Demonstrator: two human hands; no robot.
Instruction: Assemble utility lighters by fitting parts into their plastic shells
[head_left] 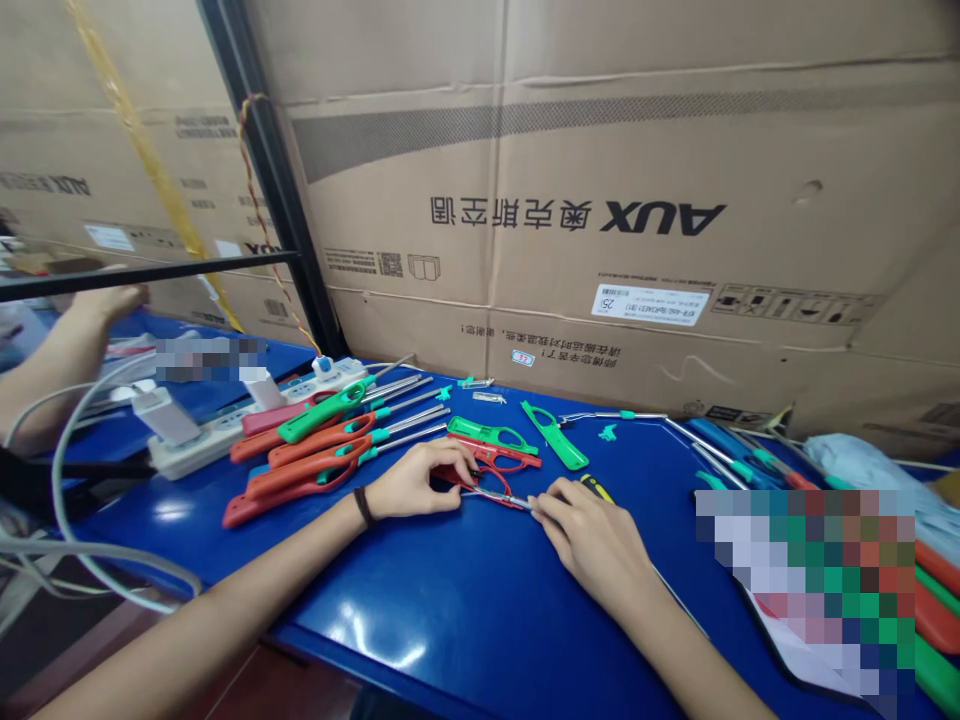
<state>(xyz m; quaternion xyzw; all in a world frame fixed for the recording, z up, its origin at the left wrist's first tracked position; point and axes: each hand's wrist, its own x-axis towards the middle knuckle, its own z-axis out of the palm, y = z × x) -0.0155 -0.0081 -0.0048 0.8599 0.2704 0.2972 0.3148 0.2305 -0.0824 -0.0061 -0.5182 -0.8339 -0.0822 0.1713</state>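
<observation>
Over the blue table point(397, 610), curled left hand point(416, 480) pinches red casing point(451, 475); inward-angled right hand point(592, 530) pinches metal rod point(501, 496).

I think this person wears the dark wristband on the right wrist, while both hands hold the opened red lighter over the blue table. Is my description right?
Not entirely: the head view shows the dark wristband on the left wrist. The left hand and right hand do hold the opened red lighter over the blue table.

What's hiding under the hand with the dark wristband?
Under the left hand you can see the blue table and part of a red plastic piece. Whatever the palm covers can't be seen.
</observation>
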